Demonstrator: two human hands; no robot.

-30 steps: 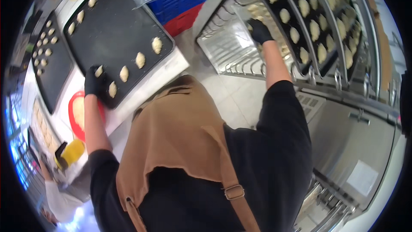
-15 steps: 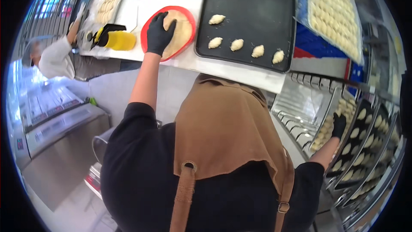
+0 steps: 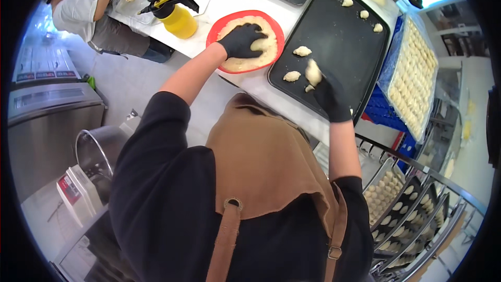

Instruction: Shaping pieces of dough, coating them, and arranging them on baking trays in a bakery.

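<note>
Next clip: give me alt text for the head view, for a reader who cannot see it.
A person in black gloves and a tan apron works at a white counter: the left hand presses into dough in a red bowl, while the right hand holds a dough piece over a black baking tray with several shaped pieces. A yellow spray bottle stands left of the bowl.

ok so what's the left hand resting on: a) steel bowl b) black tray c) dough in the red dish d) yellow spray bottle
c: the gloved left hand lies on the dough in the red dish, apart from the spray bottle.
</note>
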